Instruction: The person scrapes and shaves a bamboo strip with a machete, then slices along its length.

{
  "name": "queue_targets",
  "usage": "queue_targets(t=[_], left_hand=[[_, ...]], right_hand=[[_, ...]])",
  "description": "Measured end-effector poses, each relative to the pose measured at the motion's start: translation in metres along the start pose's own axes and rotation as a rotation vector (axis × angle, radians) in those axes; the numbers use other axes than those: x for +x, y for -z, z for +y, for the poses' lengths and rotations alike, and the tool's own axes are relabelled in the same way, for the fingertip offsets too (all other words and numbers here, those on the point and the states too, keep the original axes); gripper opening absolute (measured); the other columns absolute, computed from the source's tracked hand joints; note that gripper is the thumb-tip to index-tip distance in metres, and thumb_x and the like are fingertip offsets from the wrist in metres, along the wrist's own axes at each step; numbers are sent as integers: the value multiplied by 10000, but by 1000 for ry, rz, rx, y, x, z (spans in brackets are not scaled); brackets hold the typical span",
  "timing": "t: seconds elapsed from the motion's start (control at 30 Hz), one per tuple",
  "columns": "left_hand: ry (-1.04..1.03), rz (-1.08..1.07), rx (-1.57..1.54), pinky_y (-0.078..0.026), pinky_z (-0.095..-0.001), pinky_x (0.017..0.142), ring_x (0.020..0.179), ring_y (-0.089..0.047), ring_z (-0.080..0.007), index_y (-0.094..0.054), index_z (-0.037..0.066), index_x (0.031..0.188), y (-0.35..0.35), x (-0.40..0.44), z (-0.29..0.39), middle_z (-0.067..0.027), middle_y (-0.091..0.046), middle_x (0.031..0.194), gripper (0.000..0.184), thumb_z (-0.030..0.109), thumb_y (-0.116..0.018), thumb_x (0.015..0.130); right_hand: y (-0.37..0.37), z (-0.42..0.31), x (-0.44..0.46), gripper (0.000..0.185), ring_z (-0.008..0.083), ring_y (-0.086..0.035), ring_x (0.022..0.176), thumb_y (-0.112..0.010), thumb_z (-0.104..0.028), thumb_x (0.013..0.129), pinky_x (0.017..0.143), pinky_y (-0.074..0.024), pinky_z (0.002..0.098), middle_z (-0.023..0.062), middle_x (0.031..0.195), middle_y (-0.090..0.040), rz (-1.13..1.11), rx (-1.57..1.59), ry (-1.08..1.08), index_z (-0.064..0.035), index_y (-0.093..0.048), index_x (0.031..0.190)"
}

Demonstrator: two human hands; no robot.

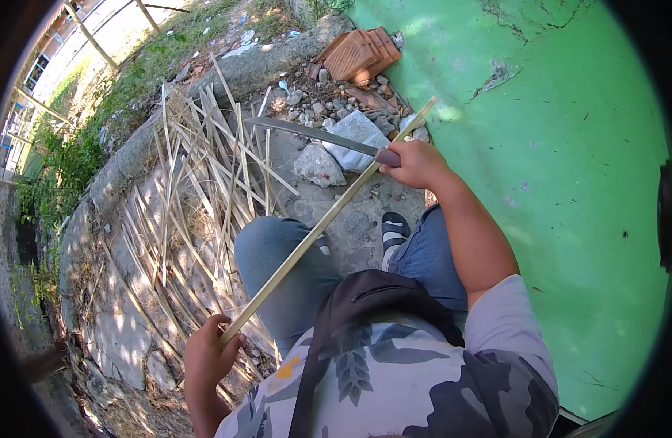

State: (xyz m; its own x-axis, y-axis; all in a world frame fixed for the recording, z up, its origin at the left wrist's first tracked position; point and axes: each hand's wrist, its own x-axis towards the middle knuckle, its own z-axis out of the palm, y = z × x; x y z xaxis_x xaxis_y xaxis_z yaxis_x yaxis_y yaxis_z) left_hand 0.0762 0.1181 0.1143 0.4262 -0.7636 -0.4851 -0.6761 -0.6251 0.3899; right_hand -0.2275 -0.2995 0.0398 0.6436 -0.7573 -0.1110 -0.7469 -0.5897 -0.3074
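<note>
A long, pale bamboo strip point(307, 241) runs diagonally across my lap, from lower left to upper right. Near its lower end my left hand point(210, 352) is closed around it. My right hand point(415, 166) grips the brown handle of a machete point(314, 133), whose long blade points left. Close to the handle, the blade crosses the strip near its upper end; whether the edge touches the strip I cannot tell. My right fingers are partly hidden behind the handle.
Many loose bamboo strips point(204, 168) lie piled on the ground to the left. Stone blocks point(356, 139), rubble and stacked roof tiles point(358, 55) are ahead. A green painted floor point(555, 204) spreads on the right. A low concrete edge point(117, 171) curves along the left.
</note>
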Motion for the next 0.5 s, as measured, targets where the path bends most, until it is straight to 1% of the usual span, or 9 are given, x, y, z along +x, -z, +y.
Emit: queue_targets(t=[0.07, 0.1, 0.13, 0.2, 0.27, 0.3, 0.33, 0.37, 0.5], left_hand=[[83, -39, 8, -534, -418, 665, 720, -713, -336, -681, 40, 1137, 22, -15, 5, -165, -712, 787, 470, 285, -867, 781], [93, -8, 32, -530, -400, 651, 690, -708, -298, -693, 47, 1124, 28, -24, 1, -149, -709, 771, 480, 302, -885, 766], [119, -5, 23, -521, -385, 628, 667, -700, -267, -691, 50, 1129, 38, -31, 11, -133, -704, 756, 475, 284, -889, 765], [147, 52, 54, -513, -371, 613, 654, -697, -248, -691, 47, 1117, 48, -47, 5, -127, -692, 726, 457, 236, -895, 754], [269, 103, 78, -504, -362, 603, 642, -694, -244, -691, 40, 1095, 68, -67, 16, -130, -682, 695, 443, 197, -898, 736], [227, 182, 102, -495, -347, 598, 626, -685, -227, -693, 32, 1062, 72, -79, 8, -134, -673, 669, 410, 155, -892, 725], [219, 235, 119, -484, -326, 592, 608, -663, -215, -693, 18, 1027, 76, -90, 4, -134, -668, 665, 351, 132, -869, 745], [170, 241, 83, -481, -322, 592, 603, -651, -205, -690, 4, 1011, 81, -99, -7, -129, -667, 674, 320, 119, -852, 760], [-8, 330, -47, -463, -297, 579, 594, -612, -160, -672, -33, 962, 70, -116, 31, -87, -655, 702, 213, 70, -795, 823]], right_hand=[[-5, 8, 3, 365, 370, -711, 870, -750, -449, 833, 763, -545, 489, 148, 891, -732, 22, 75, -51, -132, -709, 1008], [-7, 10, 4, 374, 369, -710, 873, -751, -455, 832, 764, -544, 483, 152, 894, -731, 33, 112, -75, -130, -713, 1013], [-6, 12, 4, 378, 358, -706, 843, -767, -436, 830, 740, -535, 467, 153, 878, -727, 49, 145, -77, -104, -710, 1004], [0, 17, 2, 391, 337, -699, 781, -798, -397, 824, 693, -519, 434, 157, 846, -719, 85, 207, -82, -54, -704, 985], [1, 23, -2, 399, 327, -697, 768, -801, -401, 824, 691, -520, 429, 154, 841, -717, 107, 258, -73, -52, -706, 993], [0, 26, -4, 402, 322, -696, 761, -803, -403, 824, 690, -521, 427, 153, 838, -716, 115, 286, -66, -52, -706, 997], [-1, 29, -6, 405, 320, -697, 762, -802, -405, 826, 692, -521, 425, 153, 837, -716, 121, 305, -55, -52, -707, 999], [0, 33, -8, 408, 319, -698, 764, -802, -408, 827, 693, -522, 424, 152, 835, -715, 129, 323, -41, -52, -708, 1002], [1, 40, -12, 408, 319, -701, 772, -800, -417, 829, 698, -524, 427, 155, 837, -717, 136, 380, 20, -55, -713, 998]])
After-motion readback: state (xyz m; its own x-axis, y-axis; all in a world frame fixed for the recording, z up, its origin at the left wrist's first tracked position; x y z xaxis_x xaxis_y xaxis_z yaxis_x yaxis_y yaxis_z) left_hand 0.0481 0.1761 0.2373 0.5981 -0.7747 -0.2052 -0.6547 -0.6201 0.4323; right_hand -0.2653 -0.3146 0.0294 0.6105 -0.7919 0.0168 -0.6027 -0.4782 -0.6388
